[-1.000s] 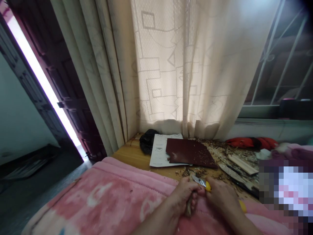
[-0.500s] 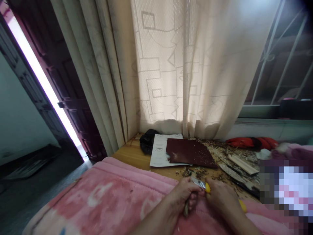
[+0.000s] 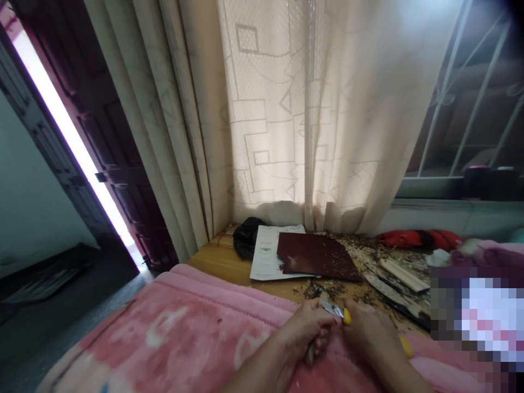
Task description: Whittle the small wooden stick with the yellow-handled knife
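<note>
My left hand [image 3: 305,327] grips a small piece of wood [image 3: 310,355], and only its lower end shows below my fingers. My right hand [image 3: 368,327] is shut around a yellow-handled utility knife [image 3: 347,315]. Its steel blade [image 3: 331,308] sits against my left hand's fingers, and the point of contact is hidden. Yellow handle shows on both sides of my right hand. Both hands rest just above a pink fleece blanket [image 3: 196,322].
Wood shavings cover a wooden tabletop [image 3: 216,256] beyond my hands. On it lie a dark red abrasive sheet [image 3: 315,256], white printed paper [image 3: 266,256], a black bag [image 3: 248,238], a flat wood strip [image 3: 403,274] and red cloth [image 3: 417,238]. A curtain hangs behind.
The view has tilted slightly. My hands stay close together, and less of the wood piece shows below my left hand.
</note>
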`<control>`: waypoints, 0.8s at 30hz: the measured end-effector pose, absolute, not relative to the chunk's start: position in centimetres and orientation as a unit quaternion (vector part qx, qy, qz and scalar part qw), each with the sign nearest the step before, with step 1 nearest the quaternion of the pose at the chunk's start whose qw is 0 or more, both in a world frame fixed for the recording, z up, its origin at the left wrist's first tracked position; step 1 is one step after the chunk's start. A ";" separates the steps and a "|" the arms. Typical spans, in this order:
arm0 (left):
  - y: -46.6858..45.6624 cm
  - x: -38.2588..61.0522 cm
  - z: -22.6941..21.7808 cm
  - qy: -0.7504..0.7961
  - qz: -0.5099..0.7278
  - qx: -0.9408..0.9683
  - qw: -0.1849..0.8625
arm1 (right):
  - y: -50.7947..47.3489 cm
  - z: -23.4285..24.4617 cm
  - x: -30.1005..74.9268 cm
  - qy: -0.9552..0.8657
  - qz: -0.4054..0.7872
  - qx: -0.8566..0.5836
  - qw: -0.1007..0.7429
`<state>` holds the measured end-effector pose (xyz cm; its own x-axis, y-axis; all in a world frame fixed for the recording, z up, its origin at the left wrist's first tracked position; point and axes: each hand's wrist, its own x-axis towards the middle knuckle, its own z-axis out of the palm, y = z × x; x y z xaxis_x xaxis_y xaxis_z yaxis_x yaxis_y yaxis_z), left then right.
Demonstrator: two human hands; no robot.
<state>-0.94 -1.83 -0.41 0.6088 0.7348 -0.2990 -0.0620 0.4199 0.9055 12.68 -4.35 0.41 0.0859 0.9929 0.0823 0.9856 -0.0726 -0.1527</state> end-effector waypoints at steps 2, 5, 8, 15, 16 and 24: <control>-1.9 -0.8 -0.4 0.363 0.264 0.476 0.757 | -4.4 0.5 12.6 -0.674 0.020 -0.734 0.081; -2.0 -0.7 -0.4 0.376 0.271 0.486 0.741 | -4.3 0.5 12.6 -0.674 0.017 -0.734 0.076; -2.0 -0.5 -0.2 0.395 0.271 0.496 0.724 | -4.2 0.3 12.6 -0.675 0.013 -0.734 0.077; -2.2 -0.1 0.2 0.437 0.263 0.503 0.698 | -4.2 -0.2 12.7 -0.670 0.010 -0.738 0.081; -2.2 -0.1 0.3 0.436 0.262 0.504 0.698 | -4.2 -0.2 12.6 -0.671 0.010 -0.737 0.081; -2.2 0.0 0.0 0.417 0.260 0.493 0.718 | -4.1 0.0 12.4 -0.672 0.000 -0.737 0.078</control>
<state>-0.04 -2.16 0.00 0.5162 0.7850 -0.3425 0.0378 0.3786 0.9248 12.44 -4.08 -0.04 0.0975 0.9897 0.1043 0.9898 -0.0855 -0.1141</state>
